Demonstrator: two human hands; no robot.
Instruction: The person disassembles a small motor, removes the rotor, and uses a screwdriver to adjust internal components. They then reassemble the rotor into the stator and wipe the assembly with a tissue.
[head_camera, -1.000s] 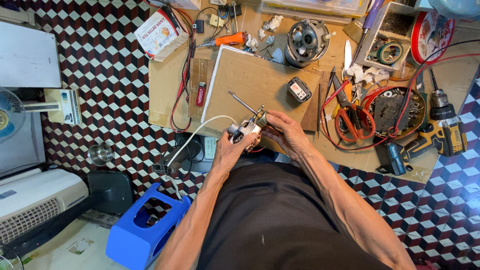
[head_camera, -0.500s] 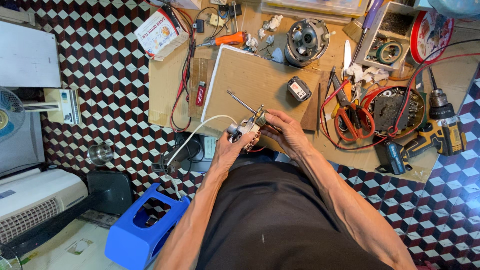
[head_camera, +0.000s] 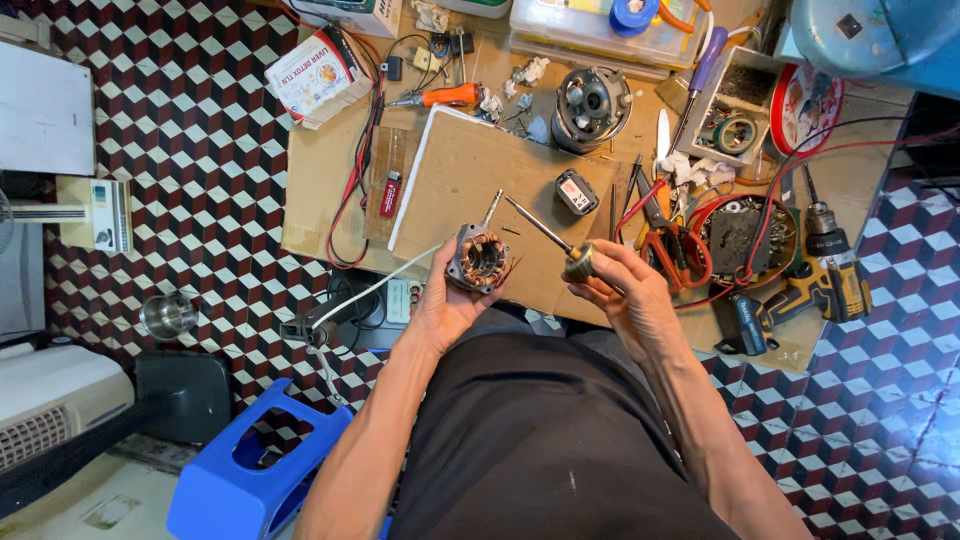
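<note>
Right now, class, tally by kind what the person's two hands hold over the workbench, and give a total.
Round copper-wound motor stator, in left hand: 1
Metal rotor with long thin shaft, in right hand: 1
Total: 2

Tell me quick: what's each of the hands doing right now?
Left hand: closed around the motor stator with copper windings.
Right hand: closed on the rotor, its thin shaft pointing up-left over the board.
</note>
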